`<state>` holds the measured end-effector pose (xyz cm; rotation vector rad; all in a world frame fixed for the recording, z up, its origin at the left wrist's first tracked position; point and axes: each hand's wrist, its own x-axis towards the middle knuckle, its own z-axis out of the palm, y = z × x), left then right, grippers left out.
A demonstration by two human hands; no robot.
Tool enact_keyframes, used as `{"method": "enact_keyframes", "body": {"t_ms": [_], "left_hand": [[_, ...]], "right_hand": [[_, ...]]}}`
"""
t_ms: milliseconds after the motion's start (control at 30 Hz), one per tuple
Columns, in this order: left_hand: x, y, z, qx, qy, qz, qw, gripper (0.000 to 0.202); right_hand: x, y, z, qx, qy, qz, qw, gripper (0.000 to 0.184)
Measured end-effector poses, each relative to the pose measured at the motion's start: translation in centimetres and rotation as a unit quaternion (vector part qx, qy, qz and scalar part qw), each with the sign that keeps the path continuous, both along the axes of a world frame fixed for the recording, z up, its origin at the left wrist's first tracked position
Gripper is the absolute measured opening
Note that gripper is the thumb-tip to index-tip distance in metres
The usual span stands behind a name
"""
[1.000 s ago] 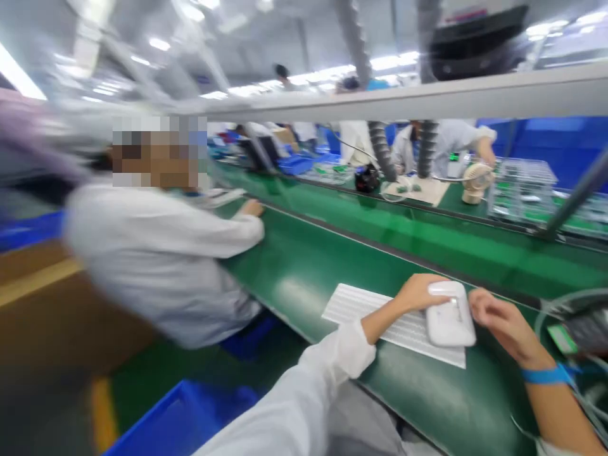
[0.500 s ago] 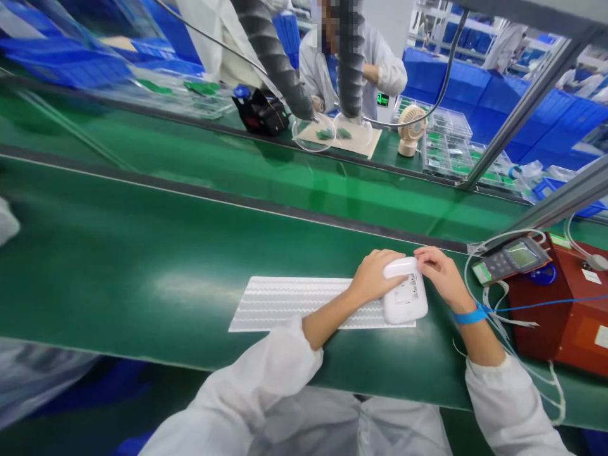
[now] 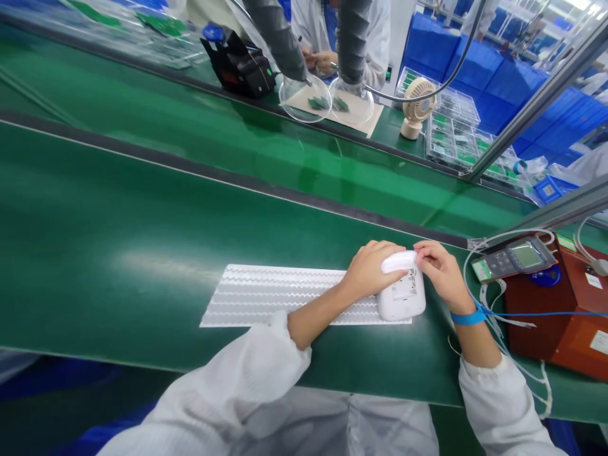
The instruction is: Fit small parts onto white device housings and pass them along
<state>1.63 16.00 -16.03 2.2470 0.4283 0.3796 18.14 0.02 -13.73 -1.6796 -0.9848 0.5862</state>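
Observation:
My left hand [image 3: 375, 269] is wrapped round the far left side of a white rounded plastic device [image 3: 403, 304], its thumb lying across the face. Small dark print or markings show on that face. At the device's far right corner, my right hand [image 3: 439, 269] has its thumb and fingertips pinched together against the edge; whatever lies between them is too small to make out. A blue band circles the right wrist. Partly under the device and my left forearm lies a white sheet [image 3: 266, 294] with wavy-edged strips.
A red-brown box [image 3: 546, 323] with a handheld meter [image 3: 520, 256] and loose cables stands to the right. Beyond the green divider are a small fan [image 3: 417, 104], a black case [image 3: 240, 63], clear trays [image 3: 451, 136] and grey extraction hoses [image 3: 280, 38], where another person works.
The camera view has tilted and shifted slightly. Both hands stay on the device at its far edge, with only slight movement. The person across has brought their hands together.

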Motion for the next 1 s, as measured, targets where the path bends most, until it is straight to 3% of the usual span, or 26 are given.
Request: {"method": "enact_keyframes", "body": {"t_ms": [533, 733, 900, 1000], "left_hand": [[0.1, 0.1, -0.3, -0.007, -0.006, -0.004, 1.0, 0.048], [0.2, 0.1, -0.1, -0.005, 0.004, -0.003, 1.0, 0.048], [0.2, 0.1, -0.2, -0.008, 0.008, -0.003, 1.0, 0.046], [0.2, 0.2, -0.3, -0.01, 0.006, -0.007, 1.0, 0.047]], "right_hand": [[-0.3, 0.2, -0.2, -0.023, -0.039, -0.016, 0.999, 0.012], [-0.2, 0.6, -1.0, -0.022, 0.039, -0.028, 0.999, 0.018], [0.5, 0.9, -1.5, -0.009, 0.142, 0.0, 0.99, 0.03], [0.6, 1.0, -1.5, -0.001, 0.149, 0.002, 0.989, 0.031]]}}
